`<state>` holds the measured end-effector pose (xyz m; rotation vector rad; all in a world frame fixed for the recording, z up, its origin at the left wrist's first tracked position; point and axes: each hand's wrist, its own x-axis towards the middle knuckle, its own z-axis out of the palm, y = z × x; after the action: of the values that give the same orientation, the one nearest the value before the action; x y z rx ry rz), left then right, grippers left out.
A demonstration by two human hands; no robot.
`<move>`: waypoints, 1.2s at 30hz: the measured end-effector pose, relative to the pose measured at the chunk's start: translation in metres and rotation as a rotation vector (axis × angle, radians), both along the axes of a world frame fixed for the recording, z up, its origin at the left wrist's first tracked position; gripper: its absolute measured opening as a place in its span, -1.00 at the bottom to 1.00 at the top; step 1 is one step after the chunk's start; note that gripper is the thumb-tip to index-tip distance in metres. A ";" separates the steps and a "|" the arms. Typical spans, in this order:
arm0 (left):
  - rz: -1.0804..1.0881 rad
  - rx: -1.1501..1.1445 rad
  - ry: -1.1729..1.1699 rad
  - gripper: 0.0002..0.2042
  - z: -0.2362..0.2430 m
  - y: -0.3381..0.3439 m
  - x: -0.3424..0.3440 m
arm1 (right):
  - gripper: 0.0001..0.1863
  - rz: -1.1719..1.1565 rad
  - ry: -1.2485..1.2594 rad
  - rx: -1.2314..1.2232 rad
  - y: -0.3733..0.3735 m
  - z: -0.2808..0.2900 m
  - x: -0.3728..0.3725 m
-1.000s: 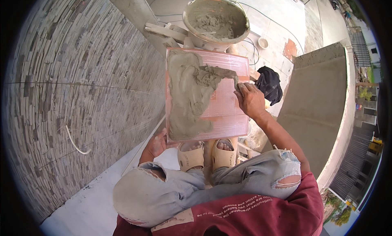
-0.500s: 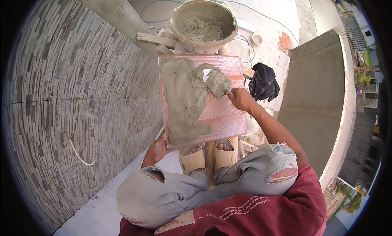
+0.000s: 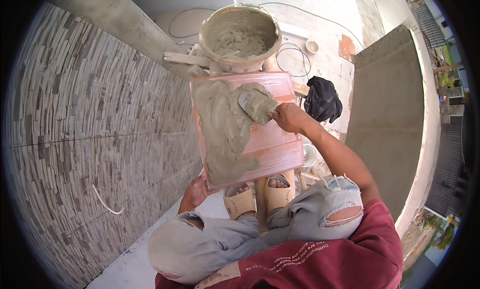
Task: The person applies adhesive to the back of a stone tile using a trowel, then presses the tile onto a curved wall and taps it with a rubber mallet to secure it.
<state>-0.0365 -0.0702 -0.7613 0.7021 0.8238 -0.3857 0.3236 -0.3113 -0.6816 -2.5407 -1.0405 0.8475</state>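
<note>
A large square tile (image 3: 275,149), its pinkish back marked with a fine grid, lies in front of me. Wet grey mortar (image 3: 220,134) covers its left side in a thick, uneven layer. My right hand (image 3: 291,118) is closed around the handle of a trowel (image 3: 244,100), whose blade is mostly coated in mortar and rests at the edge of the spread patch near the tile's upper middle. At the near left corner, my left hand (image 3: 198,191) grips the tile's edge, with some fingers hidden beneath it.
Just beyond the tile stands a bucket (image 3: 277,31) of mortar. A stone-strip wall (image 3: 100,114) runs along the left, with a white cable (image 3: 106,201) sticking out. To the right are a black cloth bundle (image 3: 322,100) and a plastered low wall (image 3: 382,124). A small bowl (image 3: 312,46) sits farther back.
My right hand and the trowel have shifted slightly left, and the blade is turned a little with more bare metal at its tip. My left hand stays on the tile's corner.
</note>
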 end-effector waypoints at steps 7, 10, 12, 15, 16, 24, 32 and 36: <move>-0.011 0.007 -0.016 -0.43 -0.002 -0.005 0.007 | -0.56 -0.197 -0.084 -0.031 -0.059 -0.030 0.004; -0.009 0.025 -0.014 -0.42 0.002 0.002 0.004 | -0.57 -0.524 0.537 -0.023 -0.035 -0.017 0.009; -0.019 0.018 -0.013 -0.41 0.000 0.005 -0.001 | -0.52 -0.516 0.585 -0.014 -0.031 0.019 0.001; -0.036 -0.001 -0.027 -0.40 -0.008 0.006 -0.002 | -0.50 -0.287 0.216 0.040 -0.036 0.012 -0.017; -0.052 -0.007 -0.047 -0.41 -0.007 0.007 -0.001 | -0.50 -0.172 0.021 0.061 -0.038 0.003 -0.021; -0.014 0.022 -0.020 -0.41 -0.014 0.009 -0.006 | -0.52 -0.386 0.429 -0.117 -0.017 0.009 0.025; -0.028 0.013 -0.023 -0.46 -0.009 0.006 0.000 | -0.64 -0.072 -0.362 -0.062 -0.112 -0.023 0.036; -0.028 0.018 -0.007 -0.44 -0.007 0.003 0.003 | -0.61 -0.213 -0.225 0.008 -0.109 -0.076 0.057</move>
<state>-0.0338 -0.0672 -0.7684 0.7318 0.8118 -0.4017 0.3810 -0.4205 -0.7580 -2.7254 -0.8087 0.5100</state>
